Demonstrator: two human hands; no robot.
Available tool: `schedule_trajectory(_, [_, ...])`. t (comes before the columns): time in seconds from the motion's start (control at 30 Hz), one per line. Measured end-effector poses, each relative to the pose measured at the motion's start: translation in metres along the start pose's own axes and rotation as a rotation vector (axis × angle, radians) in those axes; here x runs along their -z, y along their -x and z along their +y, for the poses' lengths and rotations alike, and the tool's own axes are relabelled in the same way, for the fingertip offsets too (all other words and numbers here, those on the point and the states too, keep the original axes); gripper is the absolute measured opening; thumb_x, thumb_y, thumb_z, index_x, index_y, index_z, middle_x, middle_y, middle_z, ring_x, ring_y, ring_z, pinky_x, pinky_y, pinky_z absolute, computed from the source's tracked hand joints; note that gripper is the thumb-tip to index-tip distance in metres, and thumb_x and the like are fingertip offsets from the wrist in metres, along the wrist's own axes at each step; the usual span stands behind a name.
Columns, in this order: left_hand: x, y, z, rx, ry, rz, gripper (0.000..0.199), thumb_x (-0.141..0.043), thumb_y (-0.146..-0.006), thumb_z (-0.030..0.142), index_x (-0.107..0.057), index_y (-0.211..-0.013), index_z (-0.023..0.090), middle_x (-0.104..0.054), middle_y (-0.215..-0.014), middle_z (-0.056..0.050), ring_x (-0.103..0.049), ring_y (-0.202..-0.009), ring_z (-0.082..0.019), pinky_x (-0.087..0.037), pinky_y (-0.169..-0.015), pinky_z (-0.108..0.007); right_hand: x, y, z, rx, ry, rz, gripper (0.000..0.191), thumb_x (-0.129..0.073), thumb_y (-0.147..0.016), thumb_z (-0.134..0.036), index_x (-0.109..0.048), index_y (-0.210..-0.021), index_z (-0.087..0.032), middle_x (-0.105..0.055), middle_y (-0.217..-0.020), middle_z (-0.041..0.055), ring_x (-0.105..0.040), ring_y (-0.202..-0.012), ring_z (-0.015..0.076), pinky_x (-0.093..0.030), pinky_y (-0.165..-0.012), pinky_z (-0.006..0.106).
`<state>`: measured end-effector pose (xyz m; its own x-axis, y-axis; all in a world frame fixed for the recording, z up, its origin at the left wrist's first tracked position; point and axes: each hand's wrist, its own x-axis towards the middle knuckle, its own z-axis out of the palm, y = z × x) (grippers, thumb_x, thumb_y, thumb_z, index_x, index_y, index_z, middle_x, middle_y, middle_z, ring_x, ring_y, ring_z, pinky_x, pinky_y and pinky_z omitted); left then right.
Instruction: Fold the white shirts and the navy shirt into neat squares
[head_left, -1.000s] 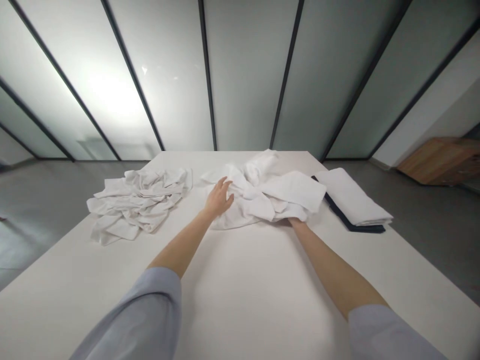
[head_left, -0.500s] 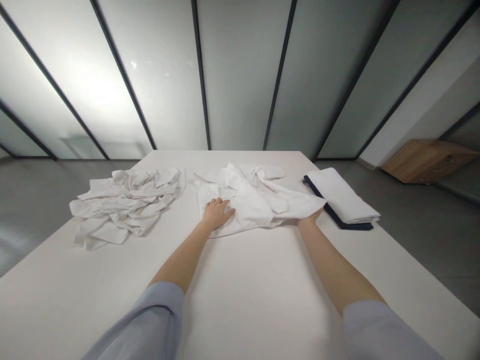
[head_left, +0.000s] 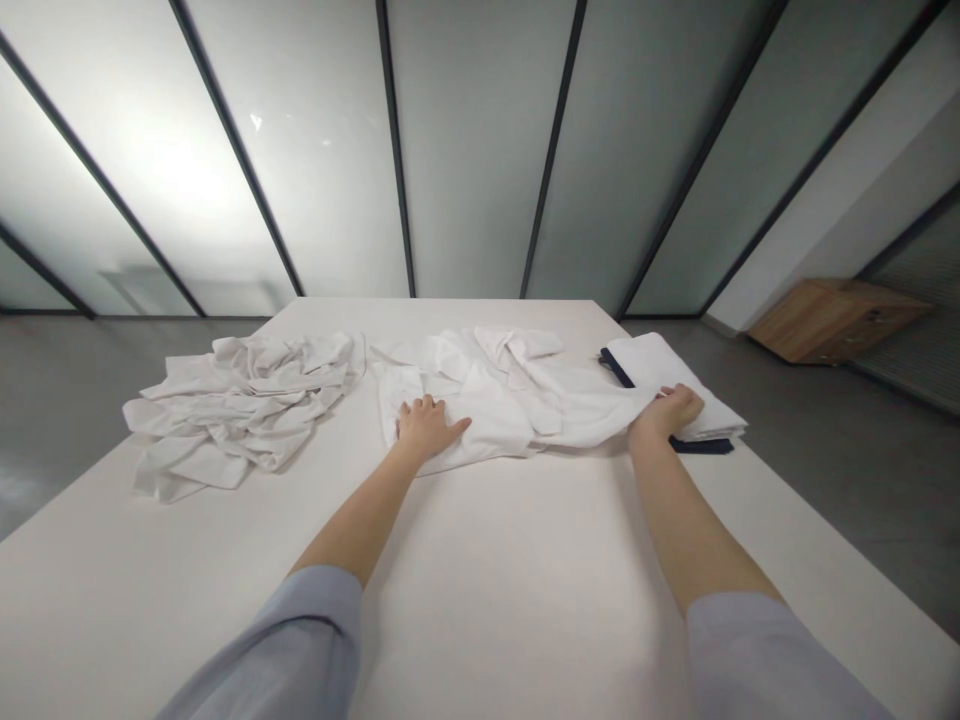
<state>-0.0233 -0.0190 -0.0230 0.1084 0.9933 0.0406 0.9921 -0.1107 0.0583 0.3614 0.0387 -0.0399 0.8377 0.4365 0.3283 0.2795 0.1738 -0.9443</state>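
A rumpled white garment (head_left: 495,405) lies spread across the middle of the white table. My left hand (head_left: 427,428) rests flat on its near left part, fingers apart. At the garment's right end, my right hand (head_left: 671,408) is closed on a corner, holding it up and pulled out to the right. That hand is in front of a stack of folded white cloth (head_left: 667,365), with dark blue folded cloth (head_left: 701,446) beneath it.
Left on the table (head_left: 510,600) is a crumpled heap of white cloth (head_left: 255,400). Behind the table stand frosted glass panels (head_left: 480,150) with dark frames. A wooden cabinet (head_left: 825,320) is on the floor at the right.
My right hand has moved right and turned over, drawing the garment's corner out toward the folded stack. My left hand stays on the cloth. The view has shifted slightly.
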Motion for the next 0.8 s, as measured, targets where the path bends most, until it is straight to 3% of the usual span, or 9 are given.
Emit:
schedule_trajectory(0.07, [-0.003,-0.001,0.000,0.023,0.013,-0.001,0.081,-0.025,-0.082,0.075,-0.048,-0.132,0.016,-0.046,-0.139,-0.021,-0.042,-0.126,-0.037,-0.026,-0.104,-0.056,0.001,0.004,-0.014,0.137,0.096,0.109,0.017,-0.028,-0.088,-0.026,-0.043,-0.095,-0.022,-0.053,-0.096,0.0059,-0.056,-0.096,0.0210,-0.047,-0.088,0.039])
schedule_trajectory(0.13, [-0.008,-0.001,-0.001,0.037,0.026,-0.008,0.088,-0.025,-0.080,0.078,-0.038,-0.141,0.015,-0.038,-0.146,-0.022,-0.033,-0.134,-0.038,-0.022,-0.106,-0.058,-0.001,0.011,-0.029,0.359,0.244,0.032,0.018,-0.035,-0.087,-0.028,-0.049,-0.093,-0.020,-0.057,-0.098,0.0086,-0.055,-0.098,0.0232,-0.045,-0.090,0.041])
schedule_trajectory(0.23, [-0.015,-0.003,-0.006,0.010,0.017,-0.010,0.095,-0.027,-0.077,0.081,-0.030,-0.146,0.017,-0.029,-0.151,-0.021,-0.024,-0.139,-0.039,-0.019,-0.108,-0.058,-0.007,0.029,-0.045,0.625,0.491,-0.361,0.025,-0.039,-0.087,-0.030,-0.057,-0.098,-0.017,-0.061,-0.106,0.0132,-0.053,-0.106,0.0256,-0.039,-0.097,0.042])
schedule_trajectory(0.3, [-0.019,-0.005,-0.011,-0.025,0.012,-0.012,0.096,-0.028,-0.076,0.082,-0.028,-0.147,0.017,-0.026,-0.153,-0.020,-0.021,-0.140,-0.038,-0.018,-0.109,-0.058,-0.014,0.044,-0.046,0.707,0.657,-0.685,0.032,-0.041,-0.088,-0.032,-0.059,-0.108,-0.015,-0.060,-0.117,0.0149,-0.051,-0.114,0.0261,-0.035,-0.102,0.040])
schedule_trajectory(0.37, [-0.021,-0.008,-0.018,-0.057,0.020,-0.026,0.095,-0.028,-0.077,0.081,-0.027,-0.148,0.018,-0.024,-0.154,-0.018,-0.019,-0.142,-0.036,-0.017,-0.110,-0.056,-0.020,0.059,-0.041,0.703,0.824,-0.964,0.043,-0.044,-0.089,-0.037,-0.056,-0.123,-0.014,-0.053,-0.132,0.0154,-0.045,-0.124,0.0271,-0.032,-0.105,0.038])
schedule_trajectory(0.43, [-0.022,-0.011,-0.025,-0.083,0.041,-0.048,0.094,-0.031,-0.077,0.080,-0.026,-0.148,0.019,-0.023,-0.155,-0.017,-0.017,-0.143,-0.034,-0.016,-0.112,-0.055,-0.023,0.074,-0.034,0.637,0.988,-1.126,0.054,-0.044,-0.089,-0.044,-0.047,-0.135,-0.015,-0.041,-0.145,0.0148,-0.035,-0.134,0.0292,-0.029,-0.107,0.041])
schedule_trajectory(0.57, [-0.016,-0.016,-0.032,-0.052,0.071,-0.003,0.090,-0.045,-0.075,0.076,-0.030,-0.145,0.021,-0.027,-0.153,-0.015,-0.022,-0.141,-0.033,-0.019,-0.112,-0.050,-0.022,0.094,-0.029,0.539,1.170,-1.145,0.064,-0.035,-0.092,-0.055,-0.038,-0.142,-0.016,-0.031,-0.151,0.0170,-0.028,-0.137,0.0342,-0.026,-0.107,0.050])
schedule_trajectory(0.7, [-0.006,-0.015,-0.025,-0.019,0.061,0.209,0.066,-0.055,-0.081,0.056,-0.043,-0.136,0.023,-0.041,-0.145,-0.013,-0.037,-0.133,-0.031,-0.032,-0.106,-0.043,-0.016,0.108,-0.047,0.517,1.268,-1.074,0.069,-0.033,-0.090,-0.062,-0.048,-0.135,-0.011,-0.048,-0.135,0.0244,-0.045,-0.123,0.0390,-0.037,-0.094,0.054])
schedule_trajectory(0.8, [-0.001,-0.012,-0.015,-0.075,0.101,0.239,0.038,-0.043,-0.090,0.040,-0.055,-0.123,0.024,-0.057,-0.127,-0.010,-0.053,-0.116,-0.025,-0.041,-0.095,-0.036,-0.010,0.117,-0.067,0.553,1.303,-1.109,0.070,-0.032,-0.089,-0.064,-0.061,-0.119,-0.008,-0.060,-0.117,0.0260,-0.054,-0.112,0.0393,-0.042,-0.086,0.050])
